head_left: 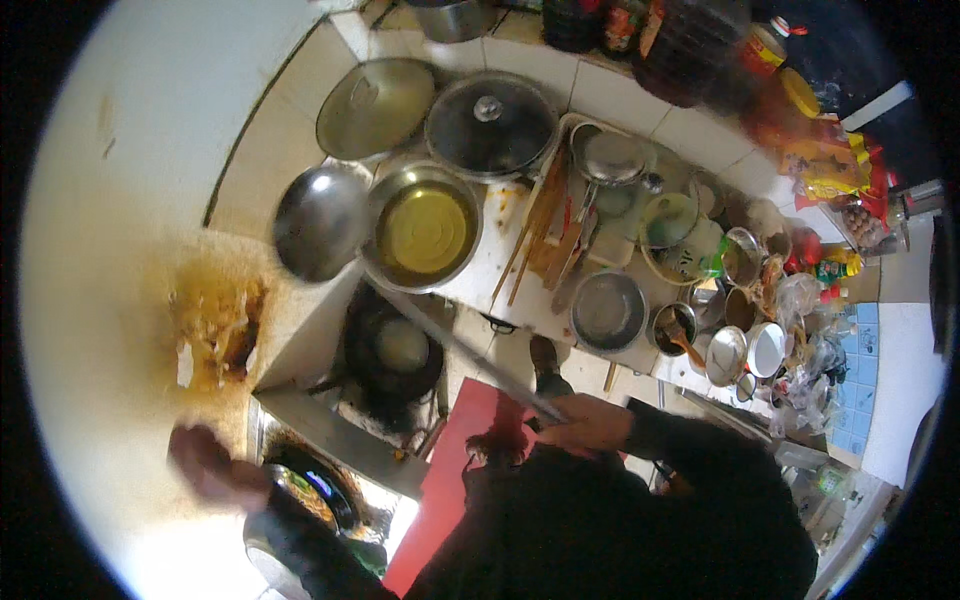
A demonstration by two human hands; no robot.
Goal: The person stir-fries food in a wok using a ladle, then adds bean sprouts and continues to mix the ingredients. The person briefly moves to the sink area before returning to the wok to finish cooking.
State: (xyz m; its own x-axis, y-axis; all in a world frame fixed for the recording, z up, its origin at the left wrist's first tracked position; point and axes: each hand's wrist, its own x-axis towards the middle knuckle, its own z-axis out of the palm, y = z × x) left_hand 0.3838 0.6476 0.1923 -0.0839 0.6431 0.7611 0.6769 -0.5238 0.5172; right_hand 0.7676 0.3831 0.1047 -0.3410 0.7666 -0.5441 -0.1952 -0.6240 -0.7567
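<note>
My right hand [590, 424] is closed round the end of a long handle. That handle slants up and left to a large metal ladle [322, 222], whose dark rounded bowl hangs beside a metal basin [474, 250] of yellow liquid. The handle passes in front of the basin's near rim. At the lower left my left hand [218, 472] is raised, blurred, with its fingers loosely apart and nothing visible in it. Below the ladle a blackened wok [375, 350] sits on the stove, with something pale in its middle.
Behind the basin stand an empty-looking metal bowl [376, 110] and a lidded pan [490, 125]. Rightward, the counter holds chopsticks [523, 255], a grey pan [608, 310], white bowls [766, 349] and plastic bags [800, 297]. Sauce bottles [690, 45] line the back shelf. A stained wall [215, 320] rises at left.
</note>
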